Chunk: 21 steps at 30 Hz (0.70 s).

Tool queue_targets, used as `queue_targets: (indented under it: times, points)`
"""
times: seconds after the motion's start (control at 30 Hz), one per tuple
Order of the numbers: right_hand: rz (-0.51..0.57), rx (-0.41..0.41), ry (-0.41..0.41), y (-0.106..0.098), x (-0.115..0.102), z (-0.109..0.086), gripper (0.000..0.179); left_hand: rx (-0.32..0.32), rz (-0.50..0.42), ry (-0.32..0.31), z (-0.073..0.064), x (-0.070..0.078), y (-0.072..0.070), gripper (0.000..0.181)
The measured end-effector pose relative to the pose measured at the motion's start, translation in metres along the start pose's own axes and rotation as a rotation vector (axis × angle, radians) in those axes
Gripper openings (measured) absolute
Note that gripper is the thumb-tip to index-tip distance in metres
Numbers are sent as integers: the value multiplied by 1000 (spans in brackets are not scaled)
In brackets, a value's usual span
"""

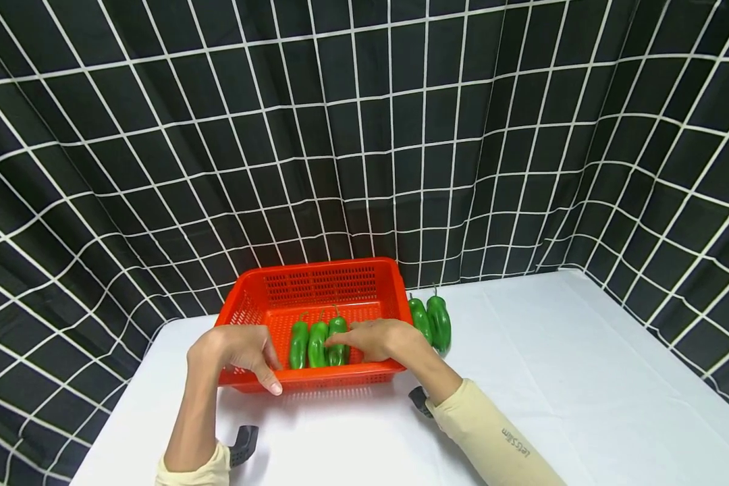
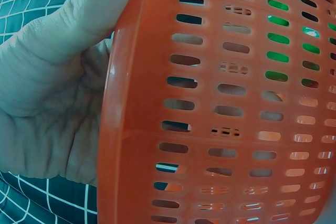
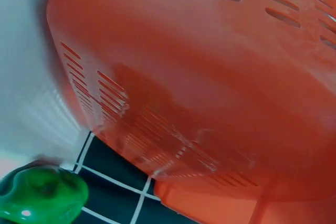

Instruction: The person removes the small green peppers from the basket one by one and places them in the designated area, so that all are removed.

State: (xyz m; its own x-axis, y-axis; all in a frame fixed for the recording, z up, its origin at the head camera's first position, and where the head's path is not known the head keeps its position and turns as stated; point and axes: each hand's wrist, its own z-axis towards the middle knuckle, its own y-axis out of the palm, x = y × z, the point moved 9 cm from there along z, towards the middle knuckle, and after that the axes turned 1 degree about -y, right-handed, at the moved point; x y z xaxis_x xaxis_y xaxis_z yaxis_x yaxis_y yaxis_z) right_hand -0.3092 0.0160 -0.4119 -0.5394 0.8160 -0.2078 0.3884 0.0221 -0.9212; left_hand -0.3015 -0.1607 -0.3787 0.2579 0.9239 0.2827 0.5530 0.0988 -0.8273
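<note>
A red perforated plastic basket (image 1: 316,378) stands on the white table; its wall (image 2: 142,103) fills much of the left wrist view. Inside lie three long green peppers, stems pointing away: a left pepper (image 1: 299,344), a middle pepper (image 1: 317,345) and a right pepper (image 1: 337,324). My left hand (image 1: 241,347) grips the front rim near the left corner, thumb outside and fingers inside. Reaching over the right wall, my right hand (image 1: 379,339) holds the right pepper, its fingers across it. The right wrist view does not show that hand.
Two more green peppers lie outside the basket's right wall, one close to it (image 1: 420,320) and another (image 1: 439,322) beside it. A black curtain with white grid lines (image 1: 364,135) hangs behind the white table (image 1: 553,358).
</note>
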Motion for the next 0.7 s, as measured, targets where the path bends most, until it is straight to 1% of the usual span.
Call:
queue_targets:
  times: [0.17,0.3,0.5,0.57,0.7]
  points:
    - [37,-27,23,4,4,0,71,0,4,-3,0,0,-1,37]
    - [39,-34,7,4,3,0,67,-2,-4,-6,0,0,0,37]
    - [-4,-38,-64,3,-1,1,47,2,-2,-11,0,0,0,38]
    - [-10,-41,-72,3,-1,1,40,4,0,-12,0,0,0,38]
    - [4,-49,-81,5,0,1,35,5,11,-7,0,1,-1,39]
